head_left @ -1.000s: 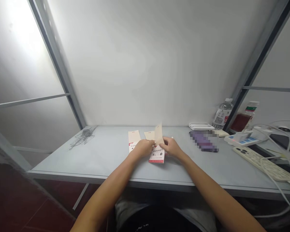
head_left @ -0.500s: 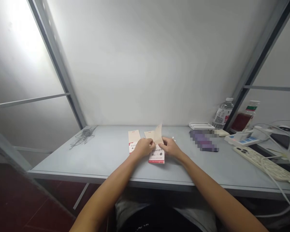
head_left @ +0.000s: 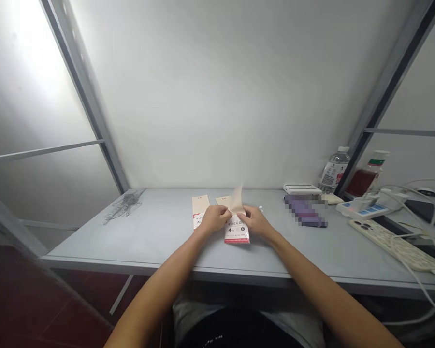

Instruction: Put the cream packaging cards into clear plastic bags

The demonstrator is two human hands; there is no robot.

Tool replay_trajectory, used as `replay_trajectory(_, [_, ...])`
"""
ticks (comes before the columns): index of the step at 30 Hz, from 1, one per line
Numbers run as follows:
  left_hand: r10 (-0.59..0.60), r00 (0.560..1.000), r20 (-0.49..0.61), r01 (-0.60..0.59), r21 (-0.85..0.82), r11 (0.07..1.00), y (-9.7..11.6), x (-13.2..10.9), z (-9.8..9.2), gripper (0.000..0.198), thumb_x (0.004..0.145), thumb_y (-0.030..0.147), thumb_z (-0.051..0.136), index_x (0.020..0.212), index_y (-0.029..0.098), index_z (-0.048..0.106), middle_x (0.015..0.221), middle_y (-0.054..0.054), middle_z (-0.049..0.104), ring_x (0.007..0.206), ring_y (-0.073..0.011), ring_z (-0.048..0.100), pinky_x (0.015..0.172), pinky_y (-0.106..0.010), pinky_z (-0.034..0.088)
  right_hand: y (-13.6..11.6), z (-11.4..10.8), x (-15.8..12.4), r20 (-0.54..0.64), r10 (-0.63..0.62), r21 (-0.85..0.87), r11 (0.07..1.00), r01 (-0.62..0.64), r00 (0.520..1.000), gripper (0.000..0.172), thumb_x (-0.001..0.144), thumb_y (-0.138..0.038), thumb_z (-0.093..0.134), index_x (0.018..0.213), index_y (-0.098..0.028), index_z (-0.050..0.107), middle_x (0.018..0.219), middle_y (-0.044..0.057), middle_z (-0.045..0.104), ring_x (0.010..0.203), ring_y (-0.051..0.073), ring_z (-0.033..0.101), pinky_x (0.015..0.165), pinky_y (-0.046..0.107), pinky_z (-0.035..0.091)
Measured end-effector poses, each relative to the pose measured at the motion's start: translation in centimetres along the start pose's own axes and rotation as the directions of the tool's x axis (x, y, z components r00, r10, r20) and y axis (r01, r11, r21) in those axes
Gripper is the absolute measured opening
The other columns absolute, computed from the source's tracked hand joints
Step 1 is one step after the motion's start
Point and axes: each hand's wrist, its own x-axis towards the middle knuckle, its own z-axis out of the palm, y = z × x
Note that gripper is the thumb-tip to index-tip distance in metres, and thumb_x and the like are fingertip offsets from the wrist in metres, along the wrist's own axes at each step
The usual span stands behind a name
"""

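The left hand (head_left: 214, 218) and right hand (head_left: 256, 222) were close together above the desk, their fingertips pinching a thin cream paper sheet (head_left: 237, 199). The sheet stood up, blurred, between them, over a red-and-white printed paper packet (head_left: 237, 234) lying flat just below the hands. It looked light, soft and easily creased, so it seemed best held by its edge between finger and thumb, while the packet looked liable to slide on the smooth grey desk (head_left: 130, 263). A second printed packet (head_left: 199, 209) lay just beyond the left hand, and a cream paper strip (head_left: 222, 201) lay ahead of the hands. A small white bead (head_left: 260, 208) sat just past the right hand. Farther right, well apart from the hands, were a pixelated purple object (head_left: 304, 211), a plastic water bottle (head_left: 333, 170) and a white power strip (head_left: 395, 246) trailing white cables (head_left: 420, 270).
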Motion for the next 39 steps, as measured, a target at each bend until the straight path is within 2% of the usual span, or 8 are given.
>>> replay_trajectory(4, [0.015,0.997,0.082,-0.006,-0.106,0.994,0.0,-0.1,-0.6,0.036,0.082,0.034,0.031,0.063,0.015,0.056,0.056,0.001,0.055,0.049,-0.0088,0.042,0.048,-0.021,0.031,-0.3,-0.2,-0.1,0.005,0.013,0.033,0.999,-0.013,1.000,0.018,0.071,-0.030,0.048,0.075,-0.015,0.058,0.066,0.002,0.061,0.059,0.015,0.055,0.052,0.025,0.042])
replay_trajectory(6, [0.052,0.993,0.103,-0.044,-0.079,0.996,0.0,-0.2,-0.8,0.039,0.084,0.036,0.028,0.066,0.016,0.057,0.056,0.001,0.055,0.050,-0.0094,0.043,0.050,-0.022,0.032,-0.5,-0.3,-0.2,0.008,0.040,0.067,0.997,-0.041,0.999,0.017,0.069,-0.029,0.049,0.073,-0.015,0.058,0.066,0.002,0.061,0.058,0.016,0.056,0.051,0.025,0.042])
replay_trajectory(10, [0.142,0.988,0.065,-0.151,0.155,0.976,-0.2,-0.4,-0.9,0.038,0.086,0.032,0.029,0.066,0.018,0.058,0.058,-0.001,0.056,0.052,-0.0113,0.045,0.053,-0.023,0.031,-0.5,-0.1,-0.1,0.003,0.104,0.058,0.993,-0.104,0.995,0.014,0.066,-0.027,0.050,0.066,-0.015,0.057,0.060,0.001,0.060,0.053,0.016,0.055,0.047,0.025,0.041])
replay_trajectory(15, [0.157,0.984,0.089,-0.179,0.403,0.898,0.1,-0.5,-0.5,0.029,0.084,0.023,0.033,0.080,0.020,0.061,0.065,-0.004,0.060,0.055,-0.0151,0.051,0.054,-0.025,0.029,-0.5,0.3,0.1,-0.007,0.163,0.032,0.986,-0.162,0.987,0.015,0.066,-0.028,0.052,0.062,-0.014,0.055,0.060,0.003,0.061,0.055,0.017,0.056,0.046,0.024,0.040])
replay_trajectory(18, [0.144,0.986,0.083,-0.166,0.455,0.875,0.3,-0.6,-0.3,0.027,0.084,0.021,0.034,0.084,0.021,0.061,0.067,-0.005,0.062,0.057,-0.0161,0.053,0.055,-0.026,0.029,-0.3,0.4,0.0,0.012,0.144,0.039,0.989,-0.144,0.990,0.018,0.069,-0.031,0.052,0.060,-0.015,0.054,0.059,0.003,0.061,0.054,0.016,0.054,0.045,0.024,0.039])
replay_trajectory(24, [0.073,0.997,0.028,-0.077,0.492,0.867,0.6,-0.5,0.1,0.033,0.086,0.024,0.030,0.078,0.019,0.062,0.068,-0.006,0.062,0.059,-0.0169,0.055,0.056,-0.026,0.031,0.2,0.6,-0.1,0.005,0.073,-0.054,0.996,-0.072,0.997,0.026,0.073,-0.035,0.049,0.055,-0.016,0.050,0.051,0.000,0.054,0.049,0.012,0.047,0.043,0.023,0.034])
replay_trajectory(32, [-0.023,0.998,-0.054,0.045,0.458,0.888,0.6,-0.2,0.6,0.036,0.087,0.028,0.030,0.076,0.018,0.063,0.071,-0.007,0.064,0.065,-0.0172,0.057,0.060,-0.027,0.034,0.7,1.1,0.1,0.006,0.031,-0.118,0.993,-0.030,1.000,0.032,0.075,-0.041,0.047,0.055,-0.017,0.046,0.048,-0.002,0.046,0.045,0.010,0.039,0.043,0.023,0.027])
replay_trajectory(39, [-0.046,0.994,-0.098,0.079,0.374,0.924,0.6,-0.2,0.8,0.036,0.086,0.028,0.031,0.075,0.018,0.063,0.070,-0.006,0.064,0.062,-0.0167,0.055,0.058,-0.026,0.032,0.8,1.3,0.1,-0.013,0.005,-0.115,0.993,-0.007,1.000,0.031,0.076,-0.042,0.045,0.059,-0.017,0.050,0.050,-0.001,0.049,0.047,0.011,0.040,0.043,0.023,0.028])
